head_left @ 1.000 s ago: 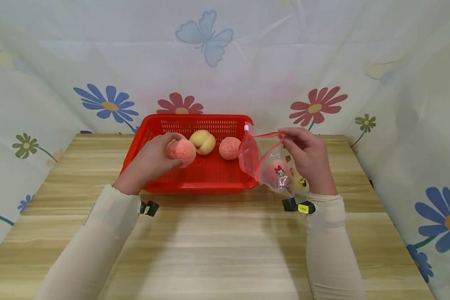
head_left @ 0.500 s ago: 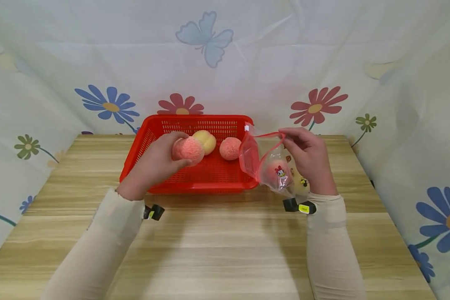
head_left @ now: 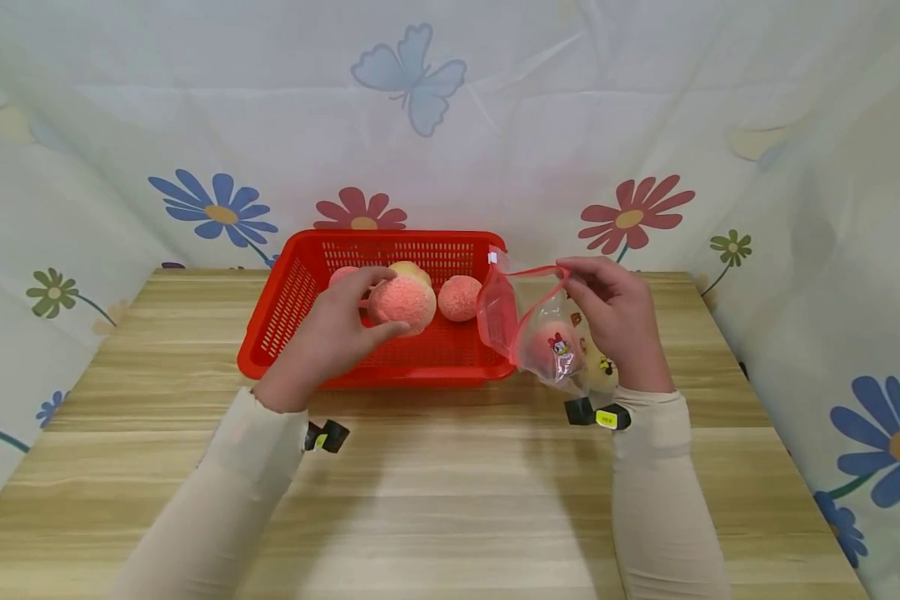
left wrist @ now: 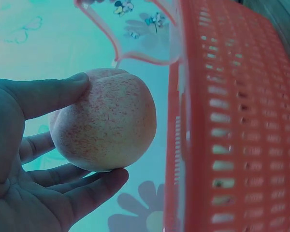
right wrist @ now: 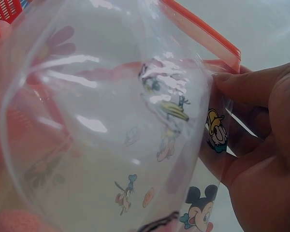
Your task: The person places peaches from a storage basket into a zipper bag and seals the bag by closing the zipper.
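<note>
pink peach (head_left: pixel 402 302) sits gripped in the left hand (head_left: pixel 330 333), held above the red basket (head_left: pixel 292 292) on the wooden tabletop (head_left: pixel 435 492). right hand (head_left: pixel 618 321) pinches the rim of a clear zip bag (head_left: pixel 543 329), mouth open beside the basket; another peach (head_left: pixel 459 297) lies inside the basket.
</note>
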Available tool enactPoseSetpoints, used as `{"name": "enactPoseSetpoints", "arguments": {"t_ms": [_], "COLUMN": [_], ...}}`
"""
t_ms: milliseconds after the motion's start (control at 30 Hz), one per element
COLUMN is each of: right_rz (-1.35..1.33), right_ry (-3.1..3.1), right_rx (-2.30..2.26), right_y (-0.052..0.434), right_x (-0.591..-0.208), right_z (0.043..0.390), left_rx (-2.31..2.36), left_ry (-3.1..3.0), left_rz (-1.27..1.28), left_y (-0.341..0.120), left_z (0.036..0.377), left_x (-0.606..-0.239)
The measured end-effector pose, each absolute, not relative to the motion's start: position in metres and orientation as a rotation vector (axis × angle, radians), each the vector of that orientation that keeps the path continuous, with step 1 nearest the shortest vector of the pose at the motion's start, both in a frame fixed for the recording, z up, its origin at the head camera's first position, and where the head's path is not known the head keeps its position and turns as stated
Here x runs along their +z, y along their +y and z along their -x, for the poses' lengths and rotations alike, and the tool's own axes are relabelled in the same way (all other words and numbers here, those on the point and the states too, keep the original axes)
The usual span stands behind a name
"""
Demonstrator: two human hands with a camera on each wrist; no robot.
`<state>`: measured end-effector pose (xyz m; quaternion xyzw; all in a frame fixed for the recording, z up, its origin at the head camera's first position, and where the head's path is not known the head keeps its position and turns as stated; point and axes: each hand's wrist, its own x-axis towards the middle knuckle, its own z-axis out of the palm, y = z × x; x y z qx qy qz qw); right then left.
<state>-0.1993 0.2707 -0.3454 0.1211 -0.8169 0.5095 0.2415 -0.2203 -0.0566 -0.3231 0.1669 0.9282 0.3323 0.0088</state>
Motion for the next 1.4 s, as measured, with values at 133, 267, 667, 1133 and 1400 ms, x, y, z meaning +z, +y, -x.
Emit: {"name": "enactPoseSetpoints", "arguments": {"t_ms": [133, 267, 667, 1133, 1400], "right_rz": [-0.336, -0.341, -0.345, -0.348, -0.353], "right_ry": [-2.232, -2.230, -2.230, -2.226, -2.218], "right_rx": [1.381, 1.380, 1.389, 1.372, 1.372], "right_y": [0.271, 0.271, 0.271, 0.272, 0.273], "right_x": [-0.346, -0.346, -0.345, -0.345, -0.345], "right_z": [0.200, 0.200, 0.198, 0.200, 0.200], "left_rx": [1.102, 1.172, 1.349, 1.524, 1.538], "left_ry": [2.870, 2.839, 2.768, 2.637, 2.586], "left_rz": [-0.561, -0.597, -0.643, -0.636, -0.614], "left_y": [-0.052, -0.047, -0.031, -0.013, -0.002], "left_z": [0.219, 0.219, 0.219, 0.215, 0.215], "left_x": [-0.327, -0.330, -0.335, -0.339, -0.341]}}
